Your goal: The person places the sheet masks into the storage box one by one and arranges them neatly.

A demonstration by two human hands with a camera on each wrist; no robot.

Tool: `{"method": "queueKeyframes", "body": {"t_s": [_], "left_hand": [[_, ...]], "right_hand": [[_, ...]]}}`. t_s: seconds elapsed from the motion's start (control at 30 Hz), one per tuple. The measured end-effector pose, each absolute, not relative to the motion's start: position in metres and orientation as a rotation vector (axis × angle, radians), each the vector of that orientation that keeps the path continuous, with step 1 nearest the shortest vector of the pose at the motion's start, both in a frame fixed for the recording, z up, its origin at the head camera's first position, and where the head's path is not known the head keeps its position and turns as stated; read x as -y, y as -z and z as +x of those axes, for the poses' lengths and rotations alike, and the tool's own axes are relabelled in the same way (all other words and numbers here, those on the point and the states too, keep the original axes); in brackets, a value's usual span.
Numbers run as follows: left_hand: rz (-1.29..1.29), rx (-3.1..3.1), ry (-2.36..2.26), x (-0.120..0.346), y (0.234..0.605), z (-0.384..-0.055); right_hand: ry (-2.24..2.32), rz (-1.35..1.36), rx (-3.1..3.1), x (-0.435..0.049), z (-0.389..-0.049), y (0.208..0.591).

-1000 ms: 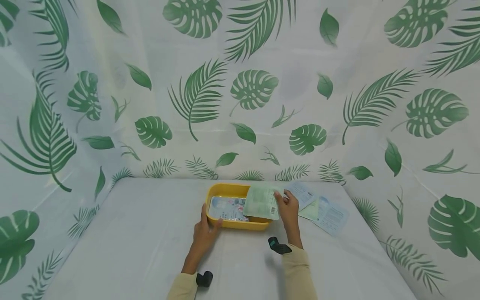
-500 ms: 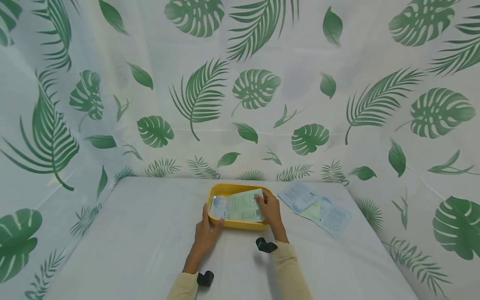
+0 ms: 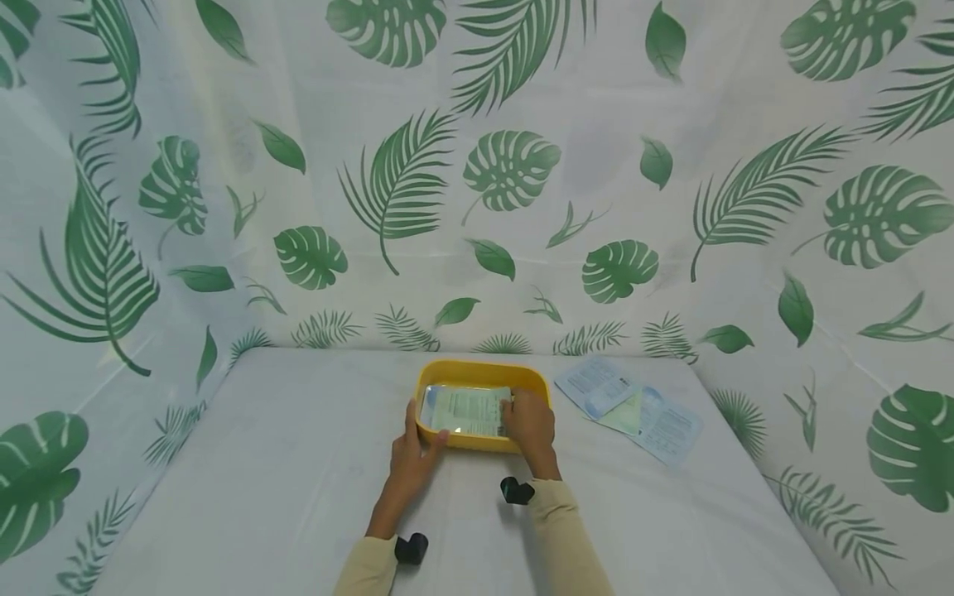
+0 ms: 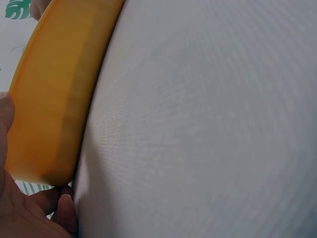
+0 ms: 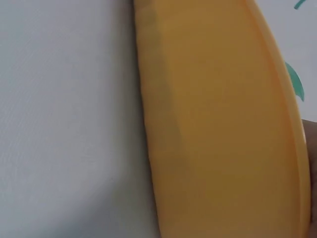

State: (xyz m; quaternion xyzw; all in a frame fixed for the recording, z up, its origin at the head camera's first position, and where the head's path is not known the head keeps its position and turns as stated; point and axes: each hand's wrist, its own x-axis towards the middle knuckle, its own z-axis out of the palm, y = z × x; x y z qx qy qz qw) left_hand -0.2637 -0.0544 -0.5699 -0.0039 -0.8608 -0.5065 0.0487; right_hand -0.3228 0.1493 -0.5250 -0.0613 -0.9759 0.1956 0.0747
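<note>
A yellow rectangular tub stands on the white-covered table. My left hand grips its left end, thumb at the front rim and fingers along the side. Inside the tub lies a flat pale green sachet, its right edge pinched by my right hand, whose fingertips are partly hidden. A bluish sachet shows beneath it at the left. In the left wrist view, fingers touch the tub's lower corner. The right wrist view shows mostly the tub's outer wall.
Right of the tub, several printed sachets overlap on the table: a blue one, a green one and another blue one. A leaf-patterned sheet hangs behind and at both sides of the table.
My right hand has moved left and down into the tub with the green sachet, which now lies flat over the bluish one. The left hand stays on the tub.
</note>
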Motion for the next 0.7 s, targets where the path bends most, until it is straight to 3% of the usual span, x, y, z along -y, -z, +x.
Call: {"method": "queueKeyframes", "body": {"t_s": [0.7], "left_hand": [[-0.060,2.591,1.499,0.0533,0.5684,-0.2614]], "right_hand": [[-0.515,-0.064,2.901,-0.1525,-0.3197,0.5260]]}}
